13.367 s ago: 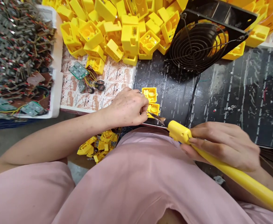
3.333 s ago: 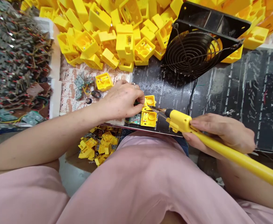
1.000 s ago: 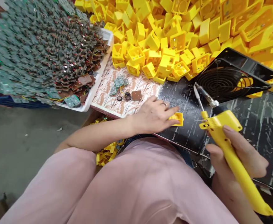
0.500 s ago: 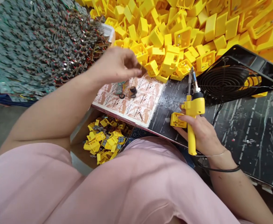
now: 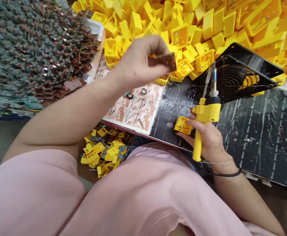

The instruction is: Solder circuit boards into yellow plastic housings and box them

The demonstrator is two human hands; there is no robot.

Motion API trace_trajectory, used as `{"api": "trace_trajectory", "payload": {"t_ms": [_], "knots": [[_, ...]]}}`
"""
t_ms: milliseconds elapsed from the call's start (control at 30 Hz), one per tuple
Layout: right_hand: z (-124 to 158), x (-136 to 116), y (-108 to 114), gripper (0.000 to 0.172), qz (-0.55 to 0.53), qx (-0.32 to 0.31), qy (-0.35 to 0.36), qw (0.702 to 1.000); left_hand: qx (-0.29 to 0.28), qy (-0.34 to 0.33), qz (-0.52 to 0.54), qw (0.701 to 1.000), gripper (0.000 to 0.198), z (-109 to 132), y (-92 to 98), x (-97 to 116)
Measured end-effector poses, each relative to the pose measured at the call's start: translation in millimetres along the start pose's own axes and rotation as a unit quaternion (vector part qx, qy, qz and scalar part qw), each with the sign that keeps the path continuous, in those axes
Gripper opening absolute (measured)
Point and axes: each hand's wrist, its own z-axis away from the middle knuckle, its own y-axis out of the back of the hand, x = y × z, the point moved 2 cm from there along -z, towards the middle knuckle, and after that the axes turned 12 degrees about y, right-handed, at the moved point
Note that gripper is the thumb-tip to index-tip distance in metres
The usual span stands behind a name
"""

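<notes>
My left hand (image 5: 143, 59) is raised over the worktop, thumb and fingers pinching a small brown circuit board (image 5: 169, 61). Part of the board is hidden by the fingers. In my right hand (image 5: 212, 141) is a yellow soldering gun (image 5: 207, 113), its metal tip pointing up and away from me. The same hand also keeps a small open yellow plastic housing (image 5: 182, 125) between thumb and fingers, close to the worktop's front edge. Two small round black parts, one a ring-like disc (image 5: 143, 91), lie on the printed paper sheet (image 5: 126, 111) below my left hand.
Yellow housings (image 5: 136, 26) are heaped along the back. A large pile of circuit boards (image 5: 35, 55) with a white tray edge (image 5: 98, 39) fills the left. A black fan (image 5: 232, 75) leans behind the soldering gun. Below the worktop's edge, a box holds yellow parts (image 5: 104, 147).
My left hand has moved right, and the brown circuit board in its fingers now shows clearly. The right hand keeps its hold on the soldering gun and housing. The view has shifted slightly.
</notes>
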Motion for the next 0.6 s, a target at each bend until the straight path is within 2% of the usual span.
{"api": "trace_trajectory", "payload": {"t_ms": [67,133,167,233,300,333,400,467,533,600], "knots": [[1,-1,-2,0.055,0.002,0.0,0.005,1.0,0.003,-0.033,0.069,0.997,0.014,10,-15.4,-9],[3,-1,-4,0.052,-0.007,-0.002,0.009,1.0,-0.008,-0.087,0.075,0.993,0.011,29,-26.9,-23],[4,-1,-5,0.05,-0.016,-0.005,0.011,1.0,-0.031,-0.117,0.055,0.991,0.009,40,-30.0,-30],[6,-2,-6,0.045,-0.04,-0.02,0.015,0.999,-0.116,-0.164,-0.04,0.979,0.008,61,-30.0,-45],[7,-1,-6,0.046,-0.068,-0.031,0.017,0.997,-0.196,-0.194,-0.154,0.949,0.022,77,-22.4,-54],[8,-1,-5,0.048,-0.082,-0.035,0.016,0.996,-0.217,-0.201,-0.193,0.936,0.028,83,-16.8,-55],[9,0,-4,0.05,-0.098,-0.036,0.013,0.994,-0.201,-0.189,-0.22,0.935,0.034,88,-6.2,-51],[9,1,-3,0.049,-0.103,-0.037,0.009,0.994,-0.134,-0.16,-0.222,0.952,0.033,87,-1.8,-39],[9,2,-2,0.049,-0.104,-0.038,0.007,0.994,-0.062,-0.145,-0.261,0.952,0.03,85,-7.0,-25],[10,2,-1,0.05,-0.101,-0.04,0.005,0.994,-0.036,-0.159,-0.342,0.926,0.03,83,-20.7,-13]]}}
